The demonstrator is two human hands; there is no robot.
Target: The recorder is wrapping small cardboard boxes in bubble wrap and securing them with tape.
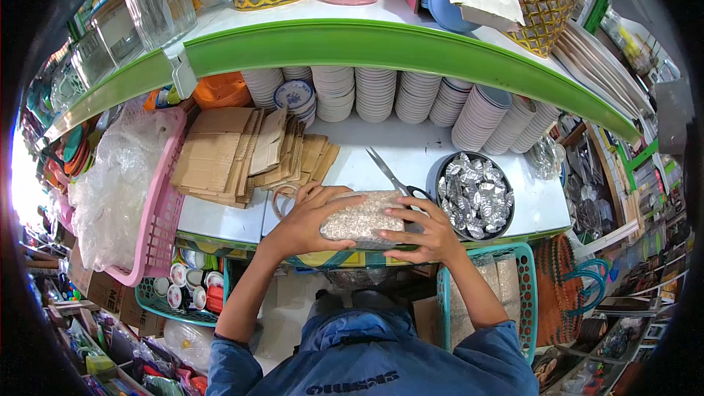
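A block-shaped bundle in bubble wrap (360,217) lies at the front edge of the white shelf, between my two hands. My left hand (311,217) grips its left end, thumb along the near side. On the right end rest the spread fingers of my right hand (426,228). Scissors with black handles (388,169) lie just behind the bundle, blades apart. A roll of tape (280,201) is partly hidden by my left hand. To the right stands a black bowl (510,217) of silver crinkled metal pieces (476,195). Flattened cardboard pieces (214,148) are stacked at the left.
Stacks of white bowls (375,93) line the back beneath a green-edged upper shelf (341,47). A pink basket (162,192) holding clear plastic wrap stands at the left. Below the shelf edge are a teal basket (527,297) with wrapped bundles and another teal basket (181,314) with cups.
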